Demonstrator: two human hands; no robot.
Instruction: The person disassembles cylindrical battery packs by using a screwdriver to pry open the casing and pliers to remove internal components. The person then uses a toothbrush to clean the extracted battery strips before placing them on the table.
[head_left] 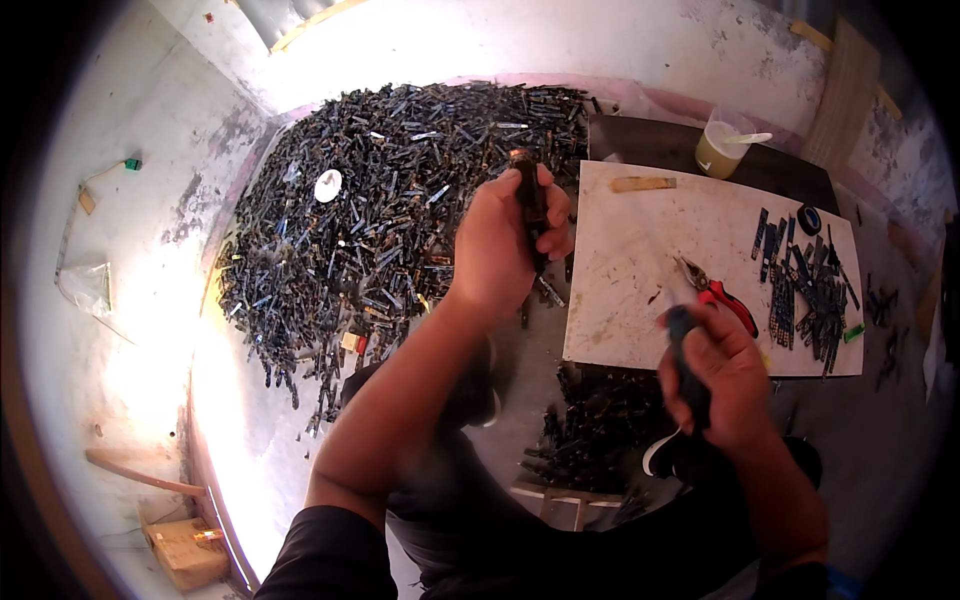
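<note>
My left hand [505, 250] is raised in front of me, fingers closed around a dark slim part [530, 205] held upright. My right hand [715, 375] sits lower and to the right, gripping a dark-handled tool [685, 350] whose tip is blurred. Behind the left hand, a huge heap of dark small parts [390, 210] covers the floor. To the right lies a white board [650, 270], with red-handled pliers [720, 295] just above my right hand and a small batch of dark parts [805, 290] at its right end.
A pale plastic cup [722, 148] with a stick in it stands on a dark slab behind the board. A roll of black tape [809, 218] lies by the batch. More dark parts [590, 430] lie under the board's near edge. A cardboard box [185, 550] sits lower left.
</note>
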